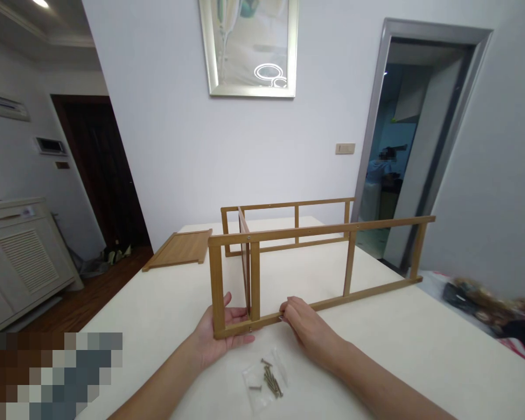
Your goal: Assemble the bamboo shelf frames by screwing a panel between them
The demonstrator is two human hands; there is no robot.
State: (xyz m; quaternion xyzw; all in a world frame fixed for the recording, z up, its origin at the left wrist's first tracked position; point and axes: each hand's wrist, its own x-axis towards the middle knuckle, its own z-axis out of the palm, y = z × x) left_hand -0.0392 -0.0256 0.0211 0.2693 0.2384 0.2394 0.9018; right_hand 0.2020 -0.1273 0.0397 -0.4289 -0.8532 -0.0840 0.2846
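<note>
A wooden shelf frame (240,235) stands on its long side on the white table, with two ladder-like sides joined by a cross panel (245,256). My left hand (214,335) grips the near lower left corner, its fingers passing around the bottom rail. A screw (250,329) shows in that rail beside the fingers. Closed by the same rail, a little to the right, is my right hand (304,324); a small shiny bit shows at its fingertips, too little to name. Several loose screws (270,380) lie on a clear plastic bag (256,396) in front of my hands.
A slatted wooden panel (179,249) lies flat on the table (157,326) at the left. Behind the table is a wall with a framed picture (252,93). Cloth items (476,303) are heaped at the right. Through the doorway (382,169) a person is visible.
</note>
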